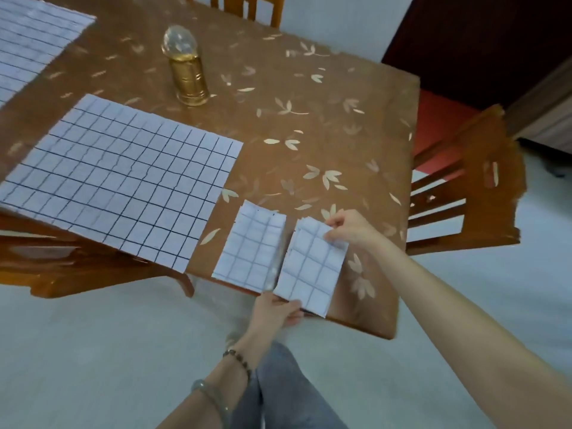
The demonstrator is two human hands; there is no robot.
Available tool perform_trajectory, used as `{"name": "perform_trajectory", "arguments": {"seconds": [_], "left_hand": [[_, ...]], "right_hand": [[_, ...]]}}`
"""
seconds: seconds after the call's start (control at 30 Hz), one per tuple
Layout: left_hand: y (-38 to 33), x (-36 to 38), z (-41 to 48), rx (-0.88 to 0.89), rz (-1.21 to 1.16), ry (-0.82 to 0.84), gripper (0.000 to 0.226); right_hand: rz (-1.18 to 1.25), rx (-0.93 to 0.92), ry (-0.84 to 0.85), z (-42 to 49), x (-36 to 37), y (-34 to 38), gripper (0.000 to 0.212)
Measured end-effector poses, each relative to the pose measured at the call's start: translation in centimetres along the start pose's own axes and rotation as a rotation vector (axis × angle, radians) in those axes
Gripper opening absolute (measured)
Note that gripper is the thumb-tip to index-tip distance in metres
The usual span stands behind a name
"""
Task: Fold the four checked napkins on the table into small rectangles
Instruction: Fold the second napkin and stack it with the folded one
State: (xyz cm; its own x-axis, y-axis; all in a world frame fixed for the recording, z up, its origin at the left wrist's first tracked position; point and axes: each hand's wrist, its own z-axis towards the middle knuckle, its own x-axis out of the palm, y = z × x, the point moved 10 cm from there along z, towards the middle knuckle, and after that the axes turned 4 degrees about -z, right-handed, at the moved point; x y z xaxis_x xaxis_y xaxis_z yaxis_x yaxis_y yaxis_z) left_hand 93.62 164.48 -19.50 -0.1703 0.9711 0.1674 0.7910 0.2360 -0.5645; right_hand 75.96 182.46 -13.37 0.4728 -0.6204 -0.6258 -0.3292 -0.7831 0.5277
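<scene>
We are in a home dining area. A wooden dining table (pixel 325 125) wears a brown cloth printed with pale leaves, and wooden dining chairs stand around it: one with a red seat (pixel 442 181) at the right, one (pixel 247 7) at the far side, one (pixel 62 261) at the near left. A golden dome-topped container (pixel 185 69) stands on the table. Pale floor tiles (pixel 93 351) lie beneath.

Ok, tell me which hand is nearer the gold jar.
Right. The right hand pinches the folded napkin's far corner, toward the gold jar; the left hand holds its near edge, farther away.
</scene>
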Motion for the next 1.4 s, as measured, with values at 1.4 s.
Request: {"name": "perform_trajectory", "arguments": {"seconds": [1.4], "left_hand": [[-0.6,5.9,4.5,0.848,1.803,0.095,0.073]], "right_hand": [[-0.859,-0.381,-0.103,-0.3,8.7,-4.1,0.057]]}}
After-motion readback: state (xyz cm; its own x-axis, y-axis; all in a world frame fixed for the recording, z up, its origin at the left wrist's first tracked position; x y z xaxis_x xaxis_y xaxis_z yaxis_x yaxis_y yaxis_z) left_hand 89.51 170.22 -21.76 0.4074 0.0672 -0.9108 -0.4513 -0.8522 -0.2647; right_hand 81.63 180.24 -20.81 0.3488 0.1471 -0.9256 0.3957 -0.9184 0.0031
